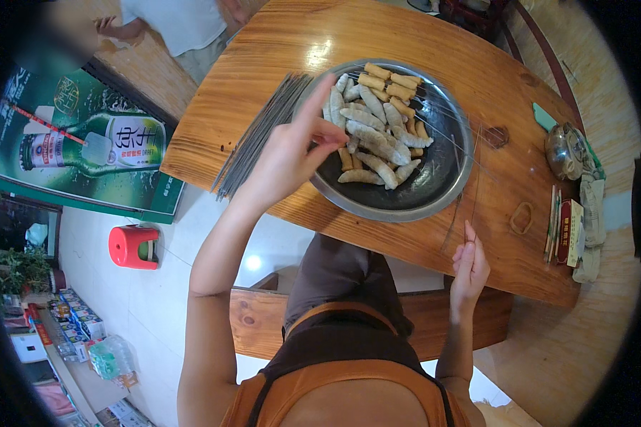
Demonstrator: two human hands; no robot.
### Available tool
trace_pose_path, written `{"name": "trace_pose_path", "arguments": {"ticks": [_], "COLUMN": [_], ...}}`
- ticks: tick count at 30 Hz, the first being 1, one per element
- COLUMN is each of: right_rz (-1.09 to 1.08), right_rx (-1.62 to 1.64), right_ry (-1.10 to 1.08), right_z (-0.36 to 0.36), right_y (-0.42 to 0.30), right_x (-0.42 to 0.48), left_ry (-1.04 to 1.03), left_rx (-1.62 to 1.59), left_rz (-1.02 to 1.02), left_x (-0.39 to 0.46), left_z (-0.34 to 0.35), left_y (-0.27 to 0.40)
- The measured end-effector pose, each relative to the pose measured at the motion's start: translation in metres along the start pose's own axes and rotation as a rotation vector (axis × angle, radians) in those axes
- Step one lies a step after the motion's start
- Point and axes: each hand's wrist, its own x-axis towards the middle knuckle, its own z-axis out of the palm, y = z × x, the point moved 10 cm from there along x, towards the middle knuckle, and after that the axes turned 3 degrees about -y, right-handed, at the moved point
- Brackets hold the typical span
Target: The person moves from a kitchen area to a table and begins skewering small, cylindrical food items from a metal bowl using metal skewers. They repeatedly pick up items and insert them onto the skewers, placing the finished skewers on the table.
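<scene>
A wide metal basin (390,213) on the wooden table holds a heap of grey-white, finger-shaped food pieces (374,139). At its far side, golden-brown tubular food pieces (400,91) are threaded on thin metal skewers that stick out over the right rim. My left hand (304,144) reaches over the left rim, index finger extended, thumb and another finger pinched beside the heap; whether they grip a piece is hidden. Off the basin's lower right, my right hand (470,261) holds a thin metal skewer (476,181) pointing away from me. A bundle of metal skewers (262,133) lies left of the basin.
The wooden table (256,48) has a metal teapot (565,152), a small box (570,232) and a pale green object (544,116) at its right. Beyond the left edge are a beer-advertising panel (85,176), a red stool (131,246) and a person in white (176,24).
</scene>
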Motion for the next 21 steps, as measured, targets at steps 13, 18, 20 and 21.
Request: {"name": "trace_pose_path", "arguments": {"ticks": [13, 18, 20, 21], "right_rz": [0.151, 0.180, 0.160, 0.160], "right_rx": [0.181, 0.241, 0.228, 0.226], "right_ry": [0.057, 0.026, 0.014, 0.016], "right_z": [-0.008, 0.003, 0.005, 0.004], "right_y": [0.007, 0.015, 0.010, 0.010], "right_x": [-0.008, -0.006, -0.005, -0.005], "left_ry": [-0.525, -0.597, -0.567, -0.549], "left_rx": [0.539, -0.075, -0.112, -0.063], "left_rz": [-0.014, 0.112, 0.214, 0.207], "left_x": [0.020, 0.003, 0.003, 0.007], "left_z": [0.100, 0.129, 0.127, 0.120], "left_y": [-0.022, 0.007, 0.019, 0.018]}}
